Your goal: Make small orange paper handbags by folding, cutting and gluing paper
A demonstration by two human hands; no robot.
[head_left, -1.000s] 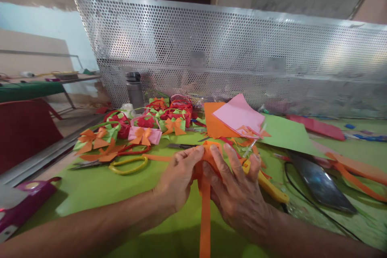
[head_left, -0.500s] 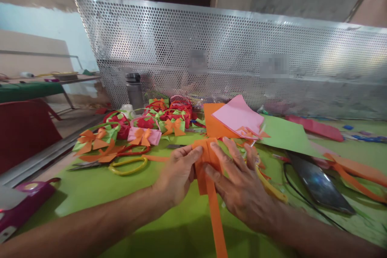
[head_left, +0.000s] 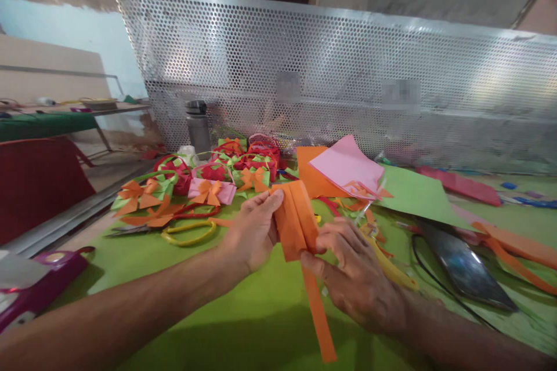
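A folded orange paper piece (head_left: 289, 225) is held upright above the green table, with crease lines running down it. My left hand (head_left: 251, 232) pinches its left edge between thumb and fingers. At its lower right corner, my right hand (head_left: 357, 272) is closed, thumb and fingertips on the paper's edge. From under the right thumb a long orange paper strip (head_left: 319, 313) hangs down toward me. How the strip joins the folded piece is hidden by the fingers.
Small paper bags with bows (head_left: 212, 191) cluster at the back left, near scissors (head_left: 189, 233) and a grey bottle (head_left: 198, 130). Pink paper (head_left: 348, 163), green paper (head_left: 418, 194) and a phone (head_left: 467, 266) lie right. A purple device (head_left: 52, 272) is at left.
The orange paper has been raised and tilted. My right hand has slid from lying spread over its face down to the lower right corner, its fingers now curled in.
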